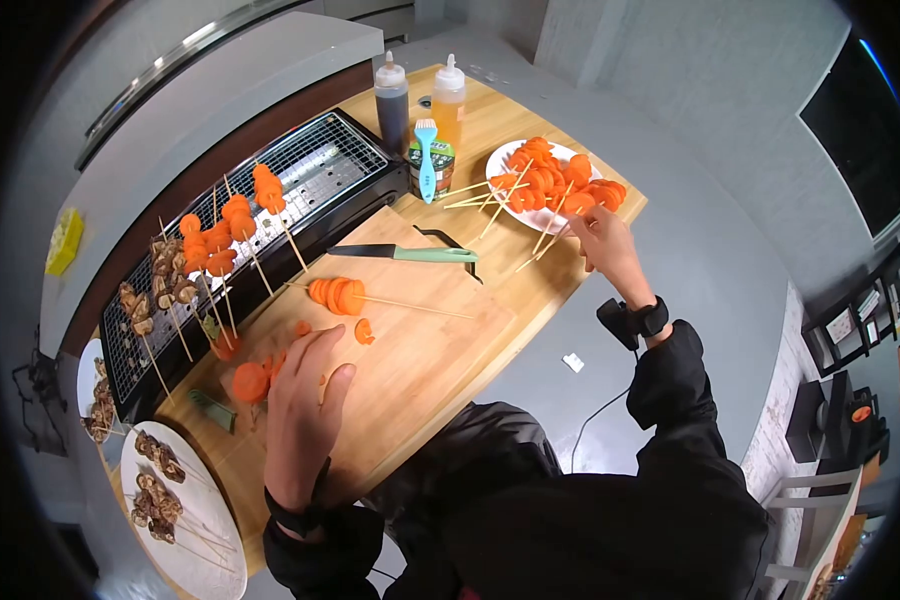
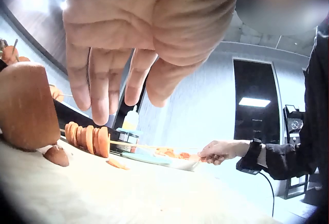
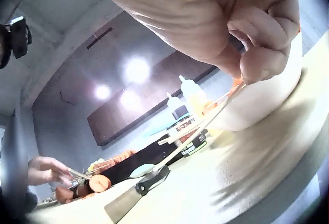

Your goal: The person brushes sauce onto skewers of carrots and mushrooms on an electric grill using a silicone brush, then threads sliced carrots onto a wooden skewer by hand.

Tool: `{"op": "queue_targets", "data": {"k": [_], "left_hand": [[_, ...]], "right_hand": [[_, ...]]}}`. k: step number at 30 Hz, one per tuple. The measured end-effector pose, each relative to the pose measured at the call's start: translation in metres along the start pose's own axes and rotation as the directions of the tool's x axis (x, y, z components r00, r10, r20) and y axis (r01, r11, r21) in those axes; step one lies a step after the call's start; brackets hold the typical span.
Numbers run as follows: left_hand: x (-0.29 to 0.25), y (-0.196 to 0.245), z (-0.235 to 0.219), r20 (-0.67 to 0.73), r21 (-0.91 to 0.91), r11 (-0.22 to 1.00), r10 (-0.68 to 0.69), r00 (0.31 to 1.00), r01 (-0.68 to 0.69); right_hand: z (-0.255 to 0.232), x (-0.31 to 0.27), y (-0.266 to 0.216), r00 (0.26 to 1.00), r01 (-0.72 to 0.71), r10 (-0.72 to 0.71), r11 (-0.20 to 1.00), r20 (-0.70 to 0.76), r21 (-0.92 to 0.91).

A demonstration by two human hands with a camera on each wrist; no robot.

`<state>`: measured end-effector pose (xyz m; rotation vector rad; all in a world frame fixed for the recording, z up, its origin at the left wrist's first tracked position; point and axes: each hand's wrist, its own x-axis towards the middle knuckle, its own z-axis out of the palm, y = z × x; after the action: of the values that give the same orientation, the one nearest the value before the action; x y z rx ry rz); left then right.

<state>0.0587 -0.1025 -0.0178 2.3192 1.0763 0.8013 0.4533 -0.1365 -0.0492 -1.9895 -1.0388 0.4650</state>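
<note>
My right hand [image 1: 610,250] is at the near edge of a white plate [image 1: 494,163] heaped with carrot slices [image 1: 536,180] and wooden skewers. In the right wrist view its thumb and finger pinch the end of a wooden skewer [image 3: 205,123]. My left hand [image 1: 300,430] hovers over the cutting board [image 1: 410,350], its fingers extended and holding nothing. Close to those fingers lie a carrot stub [image 1: 251,382] and small carrot scraps [image 1: 364,331]. Further along the board lies a skewer threaded with a stack of carrot slices [image 1: 336,296].
A green-handled knife [image 1: 435,255] lies across the board's far side. Behind is a grill [image 1: 335,150] bearing carrot and mushroom skewers. Two sauce bottles [image 1: 449,105] and a blue brush [image 1: 427,165] stand beyond the board. At left sits an oval plate [image 1: 215,480] of mushroom skewers.
</note>
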Motion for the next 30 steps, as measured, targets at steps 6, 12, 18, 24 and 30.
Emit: {"op": "queue_targets", "data": {"k": [6,12,18,24,30], "left_hand": [[-0.001,0.003,-0.002,0.002,-0.003,1.000,-0.017,1.000,0.017],[-0.001,0.005,-0.003,0.005,-0.053,0.998,-0.030,1.000,0.030],[-0.004,0.000,-0.004,-0.018,-0.089,0.996,0.008,1.000,-0.009],[-0.006,-0.008,-0.005,-0.136,-0.072,0.997,0.029,0.990,-0.039],[-0.002,-0.016,-0.010,-0.353,0.057,0.998,0.031,0.935,-0.011]], "right_hand": [[0.000,0.013,0.009,0.996,0.000,-0.026,0.951,-0.080,-0.310],[-0.007,0.019,0.006,0.996,-0.082,0.061,0.937,-0.069,-0.341],[-0.008,0.024,0.024,0.995,-0.099,0.096,0.978,0.028,0.183],[0.002,0.008,-0.004,0.967,0.140,-0.059,0.937,-0.249,0.321],[0.029,-0.056,-0.077,0.924,0.241,-0.325,0.904,0.203,0.352]]}}
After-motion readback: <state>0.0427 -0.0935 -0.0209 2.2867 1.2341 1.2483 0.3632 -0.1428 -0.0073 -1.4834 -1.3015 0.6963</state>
